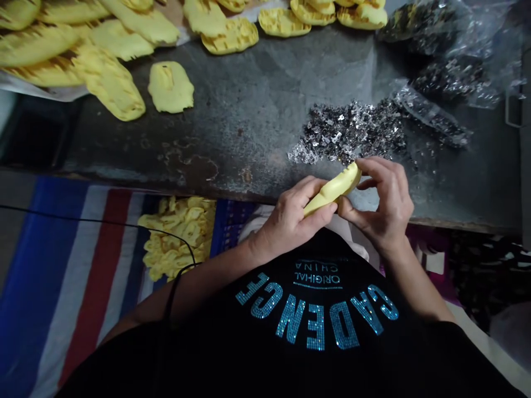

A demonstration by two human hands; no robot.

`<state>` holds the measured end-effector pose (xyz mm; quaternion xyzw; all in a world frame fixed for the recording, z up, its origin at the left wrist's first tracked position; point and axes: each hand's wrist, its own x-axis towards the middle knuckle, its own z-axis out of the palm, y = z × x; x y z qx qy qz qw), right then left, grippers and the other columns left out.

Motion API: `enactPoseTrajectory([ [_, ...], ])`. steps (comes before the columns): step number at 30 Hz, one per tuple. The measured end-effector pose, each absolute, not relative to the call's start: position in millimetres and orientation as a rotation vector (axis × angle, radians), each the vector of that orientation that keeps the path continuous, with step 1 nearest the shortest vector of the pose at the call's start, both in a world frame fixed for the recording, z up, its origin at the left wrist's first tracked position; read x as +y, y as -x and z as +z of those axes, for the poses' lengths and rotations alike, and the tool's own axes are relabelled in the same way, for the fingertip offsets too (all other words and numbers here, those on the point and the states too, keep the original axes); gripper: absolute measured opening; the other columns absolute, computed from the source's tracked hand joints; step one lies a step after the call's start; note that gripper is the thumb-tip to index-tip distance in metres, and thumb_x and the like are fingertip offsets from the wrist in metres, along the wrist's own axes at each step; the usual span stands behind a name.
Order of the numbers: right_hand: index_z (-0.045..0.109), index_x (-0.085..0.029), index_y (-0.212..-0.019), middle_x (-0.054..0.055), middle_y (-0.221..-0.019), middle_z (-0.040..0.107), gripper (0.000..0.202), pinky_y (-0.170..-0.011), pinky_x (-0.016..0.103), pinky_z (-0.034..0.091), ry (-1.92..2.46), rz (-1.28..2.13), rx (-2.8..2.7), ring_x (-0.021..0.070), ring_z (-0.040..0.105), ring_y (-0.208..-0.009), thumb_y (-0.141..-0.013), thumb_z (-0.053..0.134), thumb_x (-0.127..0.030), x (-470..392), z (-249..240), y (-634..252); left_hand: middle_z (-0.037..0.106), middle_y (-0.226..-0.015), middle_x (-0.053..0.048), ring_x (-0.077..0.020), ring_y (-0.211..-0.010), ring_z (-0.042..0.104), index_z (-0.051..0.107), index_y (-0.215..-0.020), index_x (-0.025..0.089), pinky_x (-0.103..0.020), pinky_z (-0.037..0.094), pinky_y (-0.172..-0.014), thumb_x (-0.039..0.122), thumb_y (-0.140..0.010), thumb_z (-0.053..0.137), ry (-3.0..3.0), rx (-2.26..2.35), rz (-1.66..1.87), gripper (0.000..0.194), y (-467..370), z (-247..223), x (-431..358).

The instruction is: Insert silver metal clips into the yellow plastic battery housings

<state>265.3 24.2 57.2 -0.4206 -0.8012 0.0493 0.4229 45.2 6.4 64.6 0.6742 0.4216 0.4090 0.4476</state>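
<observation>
A yellow moulded plastic shell is held up, tilted, just above the table's front edge. My left hand grips its lower end, thumb on one side and fingers on the other. At the upper end, my right hand has its fingertips bent against the rim and its thumb near the underside. Whether a small part sits between those right fingertips is hidden. Right behind the shell lies a pile of small shiny metal clips.
Many yellow shells are heaped along the table's back left, with one yellow piece apart. Clear plastic bags of metal parts lie at back right. Below left, more yellow pieces rest near a striped sheet; a black cable crosses there.
</observation>
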Motion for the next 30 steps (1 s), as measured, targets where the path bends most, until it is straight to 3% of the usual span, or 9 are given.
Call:
enactPoseTrajectory([
  [5,0.063,-0.032,-0.155,0.016,-0.136,0.078,0.061,-0.088,0.054,0.074,1.034,0.082,-1.960,0.0364,0.077,-0.118,-0.101,0.087,-0.046,20.4,62.7,-263.1,0.072,-0.097,-0.004,-0.0205,-0.090,0.068,0.061,-0.100,0.023,-0.036,0.053,-0.083,0.037,-0.107,0.071,-1.625,1.103,1.020,0.018,-47.9,69.0,2.9],
  [11,0.068,-0.032,-0.151,0.014,-0.132,0.078,0.055,-0.077,0.046,0.072,1.056,0.125,-1.903,0.0321,0.076,-0.110,-0.099,0.087,-0.035,15.7,57.2,-253.0,0.069,-0.094,-0.001,-0.0189,-0.087,0.067,0.058,-0.105,0.024,-0.034,0.052,-0.079,0.037,-0.106,0.073,-1.572,1.136,0.958,0.020,-42.4,66.4,-1.9],
  [15,0.068,-0.030,-0.151,0.013,-0.135,0.078,0.055,-0.083,0.045,0.070,1.058,0.498,-1.928,0.0306,0.076,-0.113,-0.100,0.086,-0.036,25.2,49.0,-252.8,0.073,-0.108,-0.003,-0.0197,-0.091,0.072,0.054,-0.127,0.027,-0.033,0.058,-0.078,0.042,-0.106,0.076,-1.260,1.101,1.056,0.034,-26.8,58.0,-12.3],
  [18,0.071,-0.029,-0.149,0.009,-0.126,0.082,0.047,-0.091,0.046,0.066,1.084,0.721,-2.030,0.0274,0.078,-0.106,-0.105,0.082,-0.041,44.5,40.8,-259.3,0.078,-0.116,-0.006,-0.0212,-0.096,0.077,0.056,-0.123,0.026,-0.031,0.062,-0.077,0.041,-0.102,0.081,-0.960,1.127,1.119,0.035,-5.9,54.2,-18.7],
  [22,0.084,-0.031,-0.122,0.008,-0.115,0.083,0.016,-0.097,0.053,0.057,1.289,0.285,-2.250,0.0312,0.073,-0.109,-0.110,0.073,-0.034,76.6,30.4,-251.7,0.079,-0.105,-0.003,-0.0219,-0.083,0.077,0.059,-0.114,0.027,-0.030,0.059,-0.064,0.038,-0.093,0.084,-0.658,1.257,1.249,0.034,20.1,54.6,-20.4],
  [27,0.081,-0.038,-0.134,0.008,-0.143,0.078,0.027,-0.101,0.057,0.051,1.219,0.089,-2.498,0.0380,0.064,-0.129,-0.109,0.074,-0.030,99.2,26.3,-225.3,0.079,-0.094,-0.001,-0.0233,-0.084,0.078,0.064,-0.107,0.025,-0.031,0.060,-0.065,0.036,-0.084,0.088,-0.431,1.321,1.287,0.035,32.0,55.4,-20.9],
  [30,0.082,-0.039,-0.128,0.006,-0.146,0.077,0.021,-0.103,0.060,0.049,1.143,0.145,-2.519,0.0399,0.062,-0.133,-0.108,0.076,-0.033,100.4,31.0,-238.9,0.081,-0.097,0.000,-0.0233,-0.089,0.079,0.066,-0.108,0.026,-0.032,0.064,-0.070,0.035,-0.086,0.088,-0.378,1.308,1.308,0.032,33.9,54.1,-21.8],
])
